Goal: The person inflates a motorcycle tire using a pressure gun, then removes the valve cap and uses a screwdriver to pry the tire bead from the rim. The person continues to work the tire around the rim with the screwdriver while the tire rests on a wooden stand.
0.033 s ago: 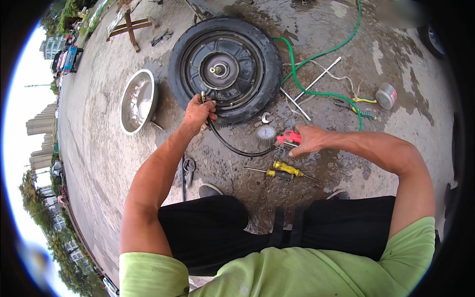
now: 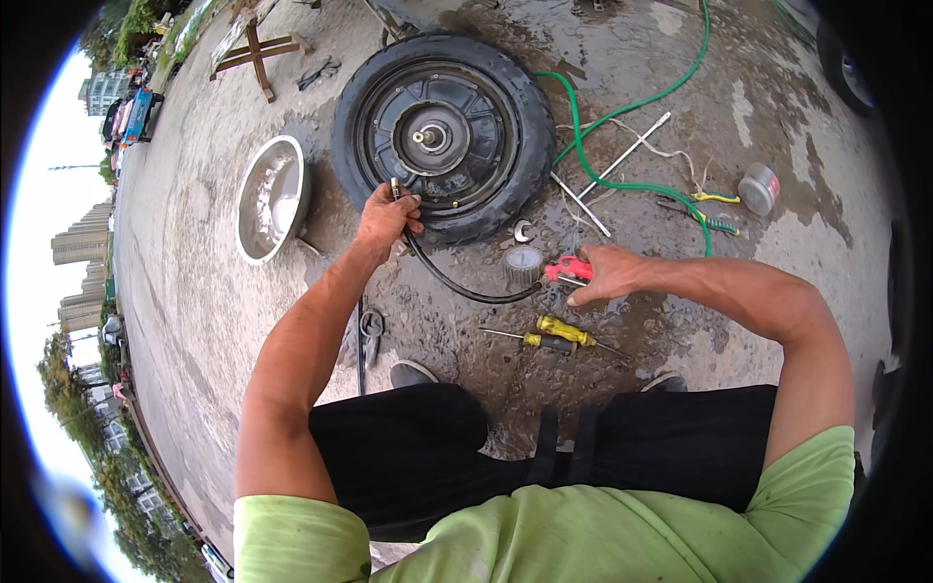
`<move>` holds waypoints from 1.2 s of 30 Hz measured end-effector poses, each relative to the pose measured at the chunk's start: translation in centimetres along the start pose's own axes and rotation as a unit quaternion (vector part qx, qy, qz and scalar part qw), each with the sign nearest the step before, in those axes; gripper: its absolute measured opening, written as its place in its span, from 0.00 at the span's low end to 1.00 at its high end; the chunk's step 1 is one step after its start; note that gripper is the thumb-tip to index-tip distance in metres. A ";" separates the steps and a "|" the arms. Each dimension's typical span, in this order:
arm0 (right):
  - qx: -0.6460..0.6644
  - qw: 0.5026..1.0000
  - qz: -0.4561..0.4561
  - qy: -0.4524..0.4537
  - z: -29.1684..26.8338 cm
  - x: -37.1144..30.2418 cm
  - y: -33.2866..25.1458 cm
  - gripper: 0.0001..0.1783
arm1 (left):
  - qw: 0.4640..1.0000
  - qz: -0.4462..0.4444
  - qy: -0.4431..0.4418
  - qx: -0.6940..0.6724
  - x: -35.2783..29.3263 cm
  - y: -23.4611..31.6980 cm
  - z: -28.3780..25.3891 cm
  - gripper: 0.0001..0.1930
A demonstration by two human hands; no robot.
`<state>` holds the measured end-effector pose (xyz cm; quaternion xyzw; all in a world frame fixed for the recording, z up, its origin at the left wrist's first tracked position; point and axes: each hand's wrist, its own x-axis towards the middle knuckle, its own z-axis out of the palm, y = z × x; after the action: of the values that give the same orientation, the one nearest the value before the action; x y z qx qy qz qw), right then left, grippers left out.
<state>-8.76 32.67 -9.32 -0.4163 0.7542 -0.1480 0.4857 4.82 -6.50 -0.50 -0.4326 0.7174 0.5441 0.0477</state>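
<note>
A wheel with a black tyre (image 2: 533, 126) and a dark hub (image 2: 476, 131) lies flat on the wet ground ahead of me. At its near-left rim, my left hand (image 2: 386, 218) pinches the metal-tipped end of a black air hose (image 2: 466, 294). The metal tip (image 2: 396, 187) points up past my fingers. A small brass valve (image 2: 455, 204) shows on the rim to the right, apart from the tip. My right hand (image 2: 614, 273) is wrapped round a red-handled tyre inflator (image 2: 567, 269), whose round gauge (image 2: 523, 260) faces up.
Two yellow-handled screwdrivers (image 2: 564, 334) lie near my feet. A metal basin (image 2: 272, 201) stands left of the wheel. To the right are a cross wrench (image 2: 622, 160), a green hose (image 2: 637, 183), pliers (image 2: 714, 222) and a small tub (image 2: 759, 188). A wooden stand (image 2: 255, 56) is far left.
My left hand has shifted slightly left and up with the hose end. The right hand and inflator look the same.
</note>
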 end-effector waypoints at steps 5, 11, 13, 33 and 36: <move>0.063 0.998 -0.006 0.026 -0.7 0.2 0.9 0.51 | 1.000 -0.022 -0.011 -0.007 -0.4 2.7 -2.3 0.19; 0.137 0.980 -0.040 0.140 -4.3 -1.9 3.7 0.40 | 0.997 -0.014 -0.082 -0.005 -0.2 6.7 -6.2 0.28; 0.172 0.971 -0.037 0.161 -5.8 -2.6 5.1 0.37 | 0.998 0.000 -0.058 0.028 -0.4 7.5 -6.6 0.28; 0.299 0.864 0.156 0.375 -13.6 -4.0 17.1 0.16 | 0.981 0.054 0.085 0.163 6.9 5.6 -14.3 0.42; 0.200 0.875 0.199 0.394 -14.6 -3.9 18.5 0.18 | 0.991 0.034 0.043 0.124 8.5 6.0 -14.0 0.47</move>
<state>-29.50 44.31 -11.52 -0.0585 0.9042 -0.3478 0.2408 1.12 -22.64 5.02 -0.4214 0.7952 0.4330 0.0514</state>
